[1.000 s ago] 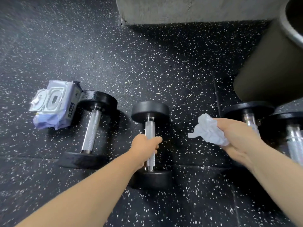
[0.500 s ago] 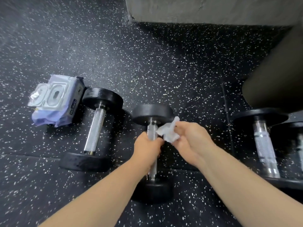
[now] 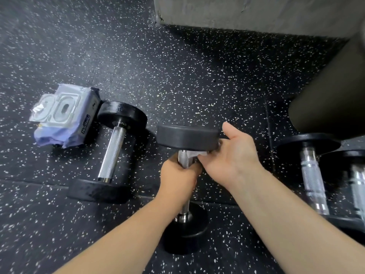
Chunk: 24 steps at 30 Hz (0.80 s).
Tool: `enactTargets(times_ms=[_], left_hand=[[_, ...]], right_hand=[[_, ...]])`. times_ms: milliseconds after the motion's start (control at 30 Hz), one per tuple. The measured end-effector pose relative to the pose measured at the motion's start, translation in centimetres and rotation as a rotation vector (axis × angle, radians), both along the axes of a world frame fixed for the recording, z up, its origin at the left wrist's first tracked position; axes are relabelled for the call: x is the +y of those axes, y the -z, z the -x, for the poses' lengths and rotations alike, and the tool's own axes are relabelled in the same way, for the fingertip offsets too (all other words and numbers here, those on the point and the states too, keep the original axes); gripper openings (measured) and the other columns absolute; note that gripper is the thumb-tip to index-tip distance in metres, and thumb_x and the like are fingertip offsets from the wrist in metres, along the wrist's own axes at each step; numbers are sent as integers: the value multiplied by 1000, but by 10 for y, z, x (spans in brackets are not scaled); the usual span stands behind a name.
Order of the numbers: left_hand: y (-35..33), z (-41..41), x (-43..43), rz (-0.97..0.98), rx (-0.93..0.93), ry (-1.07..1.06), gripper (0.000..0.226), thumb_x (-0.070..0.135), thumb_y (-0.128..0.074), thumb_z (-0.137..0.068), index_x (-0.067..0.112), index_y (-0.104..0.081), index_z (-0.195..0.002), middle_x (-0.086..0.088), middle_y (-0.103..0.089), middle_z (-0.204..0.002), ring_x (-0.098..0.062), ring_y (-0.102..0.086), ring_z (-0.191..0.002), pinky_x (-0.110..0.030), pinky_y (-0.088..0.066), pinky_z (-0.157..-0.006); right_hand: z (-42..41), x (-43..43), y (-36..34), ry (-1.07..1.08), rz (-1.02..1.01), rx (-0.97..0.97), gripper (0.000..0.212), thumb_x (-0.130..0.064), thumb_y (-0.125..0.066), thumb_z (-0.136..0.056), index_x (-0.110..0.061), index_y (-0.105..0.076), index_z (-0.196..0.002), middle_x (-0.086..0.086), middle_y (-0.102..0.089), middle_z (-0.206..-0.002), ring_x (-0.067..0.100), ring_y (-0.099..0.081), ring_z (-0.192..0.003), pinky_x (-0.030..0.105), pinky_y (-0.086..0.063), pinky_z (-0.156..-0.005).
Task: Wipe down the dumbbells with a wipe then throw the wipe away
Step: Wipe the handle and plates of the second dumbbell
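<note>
Four dumbbells lie in a row on the speckled rubber floor (image 3: 177,76). My left hand (image 3: 177,177) grips the chrome handle of the middle dumbbell (image 3: 187,136), fingers (image 3: 193,171) curled tight round the bar just below its far head. This dumbbell is tilted up, the near head down at the floor and the far head raised. My right hand (image 3: 233,155) holds the white wipe (image 3: 194,154), crumpled, against the top of the handle, directly under the far head. The right fingers are curled beneath that head and clamp the wipe there, while the thumb points up beside the head's rim. How much of the wipe lies behind the head I cannot tell.

To the left, the left dumbbell (image 3: 112,153) lies flat, well clear of my hands. Its far head touches a purple pack of wipes (image 3: 63,117), whose clear lid faces up. To the right, two more dumbbells (image 3: 312,175) lie side by side, the outer one (image 3: 357,184) cut off by the frame edge. A dark cylinder (image 3: 331,99) stands just behind them. A grey concrete block (image 3: 256,12) runs along the top.
</note>
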<state>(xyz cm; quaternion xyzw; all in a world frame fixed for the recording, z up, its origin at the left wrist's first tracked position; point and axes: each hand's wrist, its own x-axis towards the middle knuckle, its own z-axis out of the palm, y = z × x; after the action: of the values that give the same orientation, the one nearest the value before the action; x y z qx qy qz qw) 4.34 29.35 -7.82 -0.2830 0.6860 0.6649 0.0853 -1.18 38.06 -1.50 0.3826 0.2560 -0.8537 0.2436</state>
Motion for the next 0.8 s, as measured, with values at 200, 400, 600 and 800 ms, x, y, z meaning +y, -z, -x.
enactTargets(times_ms=[200, 400, 600, 800], left_hand=[[1, -1, 4, 7, -14, 4, 23, 3, -63, -78, 14, -48, -64, -2, -42, -49, -16, -33, -46, -26, -28, -45], [-1, -1, 1, -5, -33, 51, 28, 0, -63, -80, 14, -47, -62, 5, -41, -45, -14, -33, -45, -25, -28, -45], [-7, -9, 9, 13, 23, 85, 29, -8, -58, -75, 11, -41, -62, -2, -36, -50, -15, -30, -47, -25, -25, -45], [-24, -26, 21, 524, -113, 243, 28, 35, -59, -80, 34, -36, -95, 14, -59, -80, -7, -55, -73, -33, -36, -64]], right_hand=[[-2, 5, -3, 32, -37, -48, 51, -35, -44, -99, 8, -52, -125, 24, -64, -119, 35, -64, -104, 39, -54, -81], [-23, 26, -28, -37, 119, 79, 62, -38, -39, -99, 18, -44, -125, 31, -66, -104, 42, -66, -93, 45, -56, -75], [-10, 16, 1, 10, -40, -41, 49, -39, -51, -95, 6, -61, -111, 26, -70, -107, 39, -66, -102, 49, -50, -97], [-14, 33, 2, 8, -29, -23, 60, -45, -47, -96, 10, -54, -121, 27, -66, -116, 40, -63, -111, 46, -44, -105]])
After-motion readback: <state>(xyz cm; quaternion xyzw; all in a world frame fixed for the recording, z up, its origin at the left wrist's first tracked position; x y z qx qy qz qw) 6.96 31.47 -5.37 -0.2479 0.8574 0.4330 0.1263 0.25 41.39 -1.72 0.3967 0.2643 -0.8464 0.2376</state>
